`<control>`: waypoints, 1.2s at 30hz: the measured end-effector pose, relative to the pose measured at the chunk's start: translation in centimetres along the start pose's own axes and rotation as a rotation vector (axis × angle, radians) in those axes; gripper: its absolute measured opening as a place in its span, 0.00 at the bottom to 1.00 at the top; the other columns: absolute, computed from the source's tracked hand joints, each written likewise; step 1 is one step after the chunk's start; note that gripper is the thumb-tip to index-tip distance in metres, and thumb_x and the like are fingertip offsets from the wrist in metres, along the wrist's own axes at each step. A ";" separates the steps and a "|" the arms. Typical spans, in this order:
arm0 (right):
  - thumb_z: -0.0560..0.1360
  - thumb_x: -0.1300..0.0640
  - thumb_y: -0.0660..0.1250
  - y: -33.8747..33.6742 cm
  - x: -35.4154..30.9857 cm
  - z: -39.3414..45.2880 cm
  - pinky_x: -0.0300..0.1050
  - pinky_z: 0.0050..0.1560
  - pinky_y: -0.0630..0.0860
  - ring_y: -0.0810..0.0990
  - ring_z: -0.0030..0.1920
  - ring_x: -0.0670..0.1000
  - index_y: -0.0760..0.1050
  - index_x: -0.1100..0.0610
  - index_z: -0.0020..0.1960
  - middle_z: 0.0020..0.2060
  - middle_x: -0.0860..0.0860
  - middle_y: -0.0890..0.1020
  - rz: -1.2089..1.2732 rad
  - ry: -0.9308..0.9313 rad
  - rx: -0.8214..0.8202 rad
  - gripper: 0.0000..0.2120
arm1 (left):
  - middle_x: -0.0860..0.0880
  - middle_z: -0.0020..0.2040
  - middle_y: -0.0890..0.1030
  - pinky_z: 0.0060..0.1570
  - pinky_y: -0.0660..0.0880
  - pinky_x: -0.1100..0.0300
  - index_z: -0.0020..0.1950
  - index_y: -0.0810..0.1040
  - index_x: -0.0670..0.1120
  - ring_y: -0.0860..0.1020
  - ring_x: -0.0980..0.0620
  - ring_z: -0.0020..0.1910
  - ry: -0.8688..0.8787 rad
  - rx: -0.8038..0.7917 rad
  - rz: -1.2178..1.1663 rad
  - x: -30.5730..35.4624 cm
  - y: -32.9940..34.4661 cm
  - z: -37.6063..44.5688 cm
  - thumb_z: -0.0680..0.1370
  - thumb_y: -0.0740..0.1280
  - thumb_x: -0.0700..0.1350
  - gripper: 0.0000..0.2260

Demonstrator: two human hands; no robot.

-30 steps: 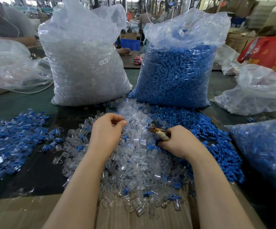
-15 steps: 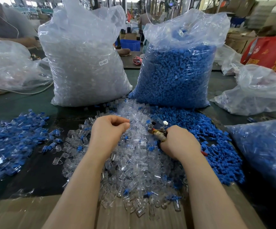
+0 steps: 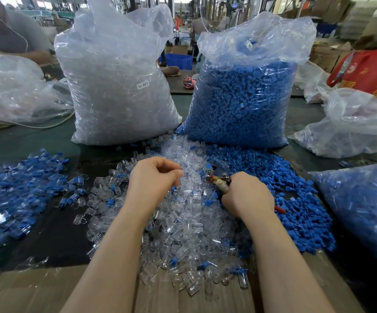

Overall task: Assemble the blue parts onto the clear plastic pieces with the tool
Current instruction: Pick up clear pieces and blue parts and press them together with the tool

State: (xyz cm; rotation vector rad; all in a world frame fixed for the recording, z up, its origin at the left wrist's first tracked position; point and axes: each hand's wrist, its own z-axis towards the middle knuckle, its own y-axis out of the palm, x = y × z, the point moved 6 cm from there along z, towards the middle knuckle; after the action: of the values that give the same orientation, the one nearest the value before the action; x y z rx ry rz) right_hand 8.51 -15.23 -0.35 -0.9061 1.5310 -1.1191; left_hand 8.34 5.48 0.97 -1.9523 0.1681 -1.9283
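White sticker [image 3: 142, 84] on clear-parts bag [image 3: 117, 91]: reads "SJ-017". Red bag [image 3: 372, 74], far right: round emblem and gold characters, too blurred to read.

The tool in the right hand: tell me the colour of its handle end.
Red, at the handle end poking out behind the right hand; head view.

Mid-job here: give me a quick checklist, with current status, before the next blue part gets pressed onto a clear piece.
1. Tool gripped in right hand: ok.
2. Clear piece held in left hand: cannot tell, curled fingers hide it.
3. Blue part seated at tool tip: cannot tell.
4. Loose clear pieces within reach: ok.
5. Loose blue parts beside right hand: ok.
6. Finished pile apart on the left: ok.
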 end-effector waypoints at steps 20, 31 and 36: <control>0.73 0.57 0.72 -2.2 -2.3 -0.4 0.40 0.39 0.72 0.75 0.32 0.40 0.77 0.48 0.41 0.30 0.40 0.79 0.856 -0.317 0.216 0.06 | 0.48 0.33 0.85 0.35 0.79 0.66 0.44 0.81 0.42 0.83 0.55 0.34 -0.107 -0.126 -0.374 1.0 2.2 -0.6 0.73 0.75 0.38 0.04; 0.75 0.57 0.71 -2.3 -3.4 -1.2 0.48 0.39 0.75 0.76 0.33 0.44 0.77 0.53 0.43 0.31 0.43 0.79 0.910 -0.383 0.256 0.04 | 0.43 0.39 0.86 0.38 0.82 0.62 0.45 0.82 0.40 0.85 0.51 0.37 -0.156 -0.165 -0.563 1.6 2.6 -1.2 0.74 0.72 0.35 0.02; 0.75 0.56 0.71 -2.7 -3.4 -1.4 0.54 0.44 0.78 0.79 0.38 0.51 0.77 0.55 0.44 0.34 0.47 0.80 0.856 -0.383 0.325 0.04 | 0.42 0.40 0.86 0.35 0.80 0.64 0.44 0.82 0.40 0.86 0.50 0.39 -0.145 -0.158 -0.617 2.0 2.9 -1.3 0.73 0.73 0.34 0.03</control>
State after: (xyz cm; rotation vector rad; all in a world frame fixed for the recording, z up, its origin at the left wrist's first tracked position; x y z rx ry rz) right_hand 7.96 -12.52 3.29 -0.1647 1.1717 -0.4975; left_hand 7.69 1.88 1.74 -2.4470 -0.3782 -2.1647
